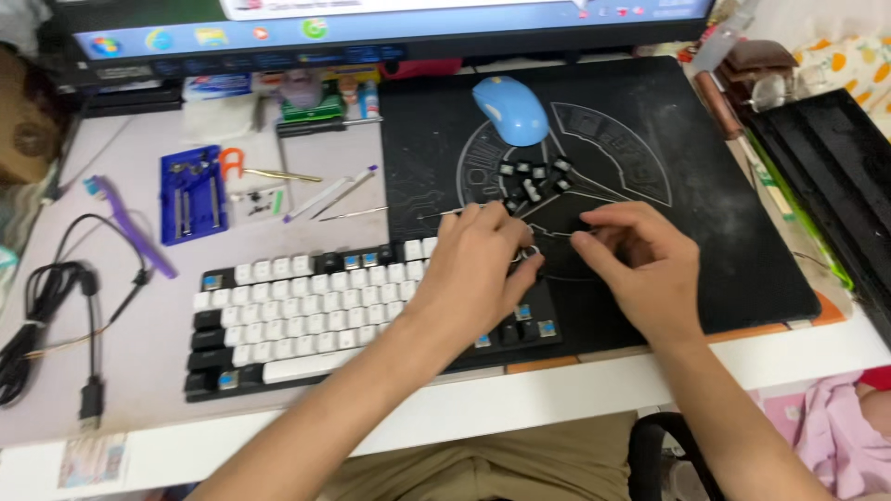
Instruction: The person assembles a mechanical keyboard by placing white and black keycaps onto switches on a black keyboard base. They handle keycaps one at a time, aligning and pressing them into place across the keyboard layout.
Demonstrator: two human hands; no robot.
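Far left of the desk: a coiled black cable [37,306], then a purple toothbrush [130,223] and a blue plastic tool tray [192,193]. A black mechanical keyboard with white keycaps [306,311] lies at centre, several switches bare. The left hand [473,269] rests over the keyboard's right end, fingers curled narrow around a small wire keycap puller [529,252]. The right hand [640,264] sits just beside it on the large black desk mat [742,232], fingers pinched; what they hold cannot be told. Loose black keycaps [536,176] lie beyond, near a blue computer mouse [510,109].
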